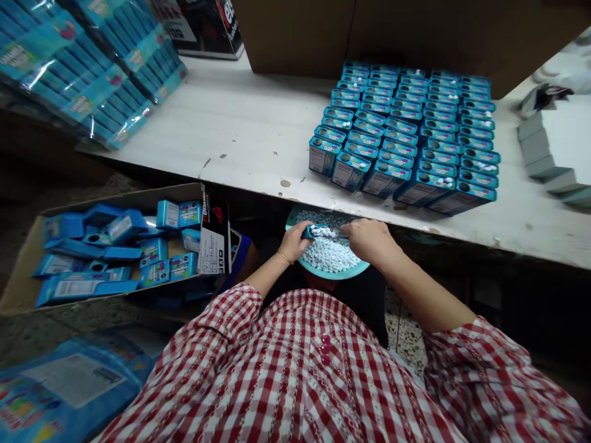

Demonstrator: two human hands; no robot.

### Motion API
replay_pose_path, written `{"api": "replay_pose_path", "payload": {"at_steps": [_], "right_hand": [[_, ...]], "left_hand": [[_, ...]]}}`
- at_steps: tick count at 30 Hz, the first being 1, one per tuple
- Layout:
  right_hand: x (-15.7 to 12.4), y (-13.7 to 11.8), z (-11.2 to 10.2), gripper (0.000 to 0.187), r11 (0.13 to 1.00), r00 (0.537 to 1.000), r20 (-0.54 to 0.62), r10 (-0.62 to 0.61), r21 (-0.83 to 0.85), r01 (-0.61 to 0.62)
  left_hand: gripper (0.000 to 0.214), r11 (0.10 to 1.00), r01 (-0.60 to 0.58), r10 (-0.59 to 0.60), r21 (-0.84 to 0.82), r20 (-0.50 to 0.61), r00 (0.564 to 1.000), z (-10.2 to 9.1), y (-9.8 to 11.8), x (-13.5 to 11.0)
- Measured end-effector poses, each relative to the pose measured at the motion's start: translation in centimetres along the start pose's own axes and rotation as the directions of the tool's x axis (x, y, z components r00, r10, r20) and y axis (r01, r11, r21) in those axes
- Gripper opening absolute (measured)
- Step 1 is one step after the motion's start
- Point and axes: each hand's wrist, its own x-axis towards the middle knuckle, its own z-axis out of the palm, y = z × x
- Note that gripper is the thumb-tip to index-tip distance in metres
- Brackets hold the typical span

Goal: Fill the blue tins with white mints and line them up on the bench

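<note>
One blue container [308, 232] sits in the left hand [295, 242] over pellets [329, 255]

Deep shadow under the table [221, 117], blurry edges.

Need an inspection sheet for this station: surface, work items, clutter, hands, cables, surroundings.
Surface: white table, dark marks along the front.
Work items: green bowl of white pellets; rows of blue boxes on the table.
Clutter: open carton of jumbled blue packs; blue bag below it.
Left hand: holds a small box over the bowl.
Right hand: at the bowl; grip unclear.
Cables: nothing seen.
Surroundings: wrapped bundles left, brown cardboard behind.
</note>
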Motion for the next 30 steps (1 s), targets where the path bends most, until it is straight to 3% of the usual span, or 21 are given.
{"api": "replay_pose_path", "payload": {"at_steps": [12,18,20,23,27,30], "right_hand": [[-0.8,0.8,0.9,0.044,0.998,0.997,-0.075,0.024,0.064,-0.019],[-2.5,4.9,3.7,0.037,0.932,0.95,-0.286,0.127,0.361,-0.015],[-2.9,6.6,5.7,0.036,0.877,0.927,-0.325,0.188,0.481,-0.01],[-3.2,8.1,9.0,0.035,0.789,0.916,-0.312,0.253,0.615,-0.008],[-3.5,8.5,12.3,0.035,0.693,0.921,-0.276,0.275,0.721,0.01],[-4.0,8.5,14.0,0.036,0.639,0.922,-0.247,0.298,0.769,-0.001]], "left_hand": [[0.039,0.998,0.011,-0.012,-0.055,-0.026,1.0,-0.7,0.1,-0.6],[0.037,0.986,-0.002,-0.032,-0.169,-0.195,0.98,-4.3,2.1,-0.8],[0.038,0.976,-0.049,-0.009,-0.211,-0.266,0.964,-5.9,2.5,0.6],[0.041,0.958,-0.1,0.016,-0.268,-0.298,0.954,-7.3,2.4,4.8],[0.049,0.918,-0.114,0.048,-0.379,-0.182,0.982,-7.1,1.1,11.7],[0.072,0.881,-0.074,0.05,-0.467,-0.064,0.997,-6.1,-0.2,15.0]]}}
